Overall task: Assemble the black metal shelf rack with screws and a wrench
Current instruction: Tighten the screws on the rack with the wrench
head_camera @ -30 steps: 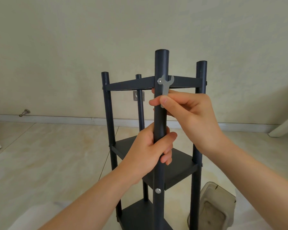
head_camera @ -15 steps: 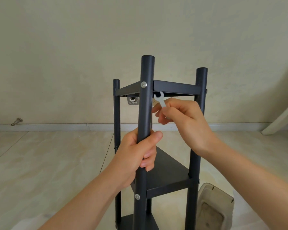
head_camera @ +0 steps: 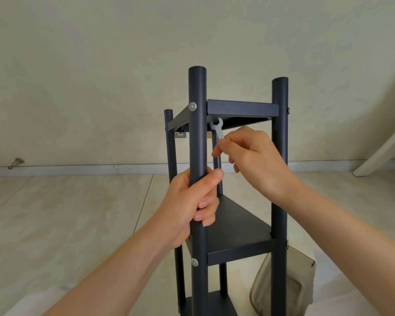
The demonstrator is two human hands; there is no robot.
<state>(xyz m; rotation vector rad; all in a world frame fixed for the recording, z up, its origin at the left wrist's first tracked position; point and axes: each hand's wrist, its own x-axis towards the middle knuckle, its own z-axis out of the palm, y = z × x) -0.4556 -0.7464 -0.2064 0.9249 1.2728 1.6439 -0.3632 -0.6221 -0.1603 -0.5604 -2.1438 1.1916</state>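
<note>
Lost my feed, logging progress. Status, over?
Left hand grips front post. Right hand pinches wrench, head up under top shelf. No obstruction seen.

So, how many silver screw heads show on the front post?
2: the upper screw head level with the top shelf, the lower screw head level with the middle shelf. More may be hidden lower.

We're looking into what is seeming to be a plain room in a home: pale glossy floor tiles (head_camera: 66, 213) are stretching back to a white baseboard (head_camera: 66, 171), a bare cream wall (head_camera: 100, 65) is rising behind it, a metal door stop (head_camera: 16, 163) is sitting low at the left, and the black shelf rack (head_camera: 197, 137) is standing on the floor beside a translucent plastic bin (head_camera: 303, 286).
</note>
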